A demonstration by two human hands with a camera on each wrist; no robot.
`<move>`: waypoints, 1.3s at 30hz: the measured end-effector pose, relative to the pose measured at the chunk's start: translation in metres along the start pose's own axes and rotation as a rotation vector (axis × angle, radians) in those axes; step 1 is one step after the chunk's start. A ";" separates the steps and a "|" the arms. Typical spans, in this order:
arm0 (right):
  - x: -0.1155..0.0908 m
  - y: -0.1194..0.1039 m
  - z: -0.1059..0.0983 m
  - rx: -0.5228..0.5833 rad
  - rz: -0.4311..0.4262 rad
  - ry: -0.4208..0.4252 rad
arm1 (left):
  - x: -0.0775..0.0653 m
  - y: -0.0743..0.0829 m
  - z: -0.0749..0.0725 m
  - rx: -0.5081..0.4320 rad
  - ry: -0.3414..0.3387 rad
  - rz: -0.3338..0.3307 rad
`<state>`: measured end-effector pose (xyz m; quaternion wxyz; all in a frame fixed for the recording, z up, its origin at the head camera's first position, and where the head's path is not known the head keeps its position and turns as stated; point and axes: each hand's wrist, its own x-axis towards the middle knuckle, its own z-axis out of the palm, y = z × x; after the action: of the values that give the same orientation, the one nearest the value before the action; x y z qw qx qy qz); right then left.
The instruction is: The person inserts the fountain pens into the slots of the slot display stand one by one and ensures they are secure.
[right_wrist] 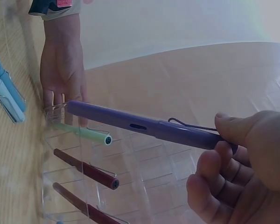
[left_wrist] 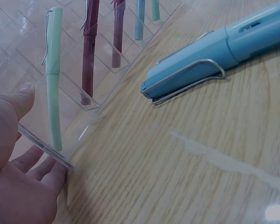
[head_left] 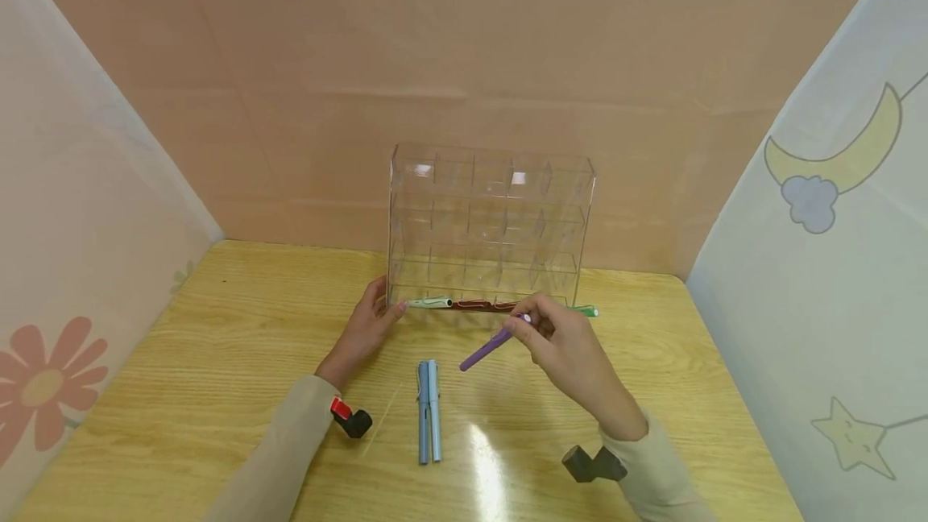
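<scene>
A purple pen [head_left: 487, 350] with a metal clip is pinched near its capped end by my right hand [head_left: 569, 345], tilted in front of the clear acrylic organizer [head_left: 392, 216]. My left hand [head_left: 366, 333] holds the organizer's lower left side, thumb in front and fingers behind the panel in the left wrist view. Along the bottom row stand a light green pen [left_wrist: 53, 84], two dark red pens [right_wrist: 86, 169], a light blue pen [left_wrist: 139, 21] and a green pen [head_left: 589, 311]. The right hand hides part of that row in the head view.
Two pens lie side by side on the wooden table [head_left: 254, 345], a darker blue pen [head_left: 424, 417] and a paler blue pen [head_left: 434, 409]. An orange-brown backdrop [head_left: 471, 47] rises behind the organizer, with patterned cloth walls [head_left: 797, 304] at both sides.
</scene>
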<state>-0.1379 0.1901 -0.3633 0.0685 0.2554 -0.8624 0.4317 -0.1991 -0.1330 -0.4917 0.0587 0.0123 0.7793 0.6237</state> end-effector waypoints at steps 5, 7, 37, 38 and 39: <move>0.003 -0.003 -0.004 0.032 -0.038 0.045 | 0.000 0.000 0.001 0.007 0.002 -0.010; 0.005 -0.004 -0.005 0.038 -0.054 0.055 | 0.000 0.000 0.001 0.011 0.005 -0.007; 0.063 -0.004 -0.005 0.033 -0.030 0.175 | 0.002 -0.002 -0.001 -0.004 -0.005 -0.007; 0.066 -0.004 -0.004 0.043 -0.024 0.177 | 0.002 -0.001 -0.001 0.003 -0.005 -0.005; 0.069 -0.004 -0.003 0.049 -0.022 0.178 | 0.002 -0.001 -0.001 0.003 -0.005 -0.005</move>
<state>-0.1960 0.1645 -0.3354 0.1431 0.2270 -0.8393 0.4728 -0.2015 -0.1342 -0.4928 0.0622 0.0117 0.7802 0.6223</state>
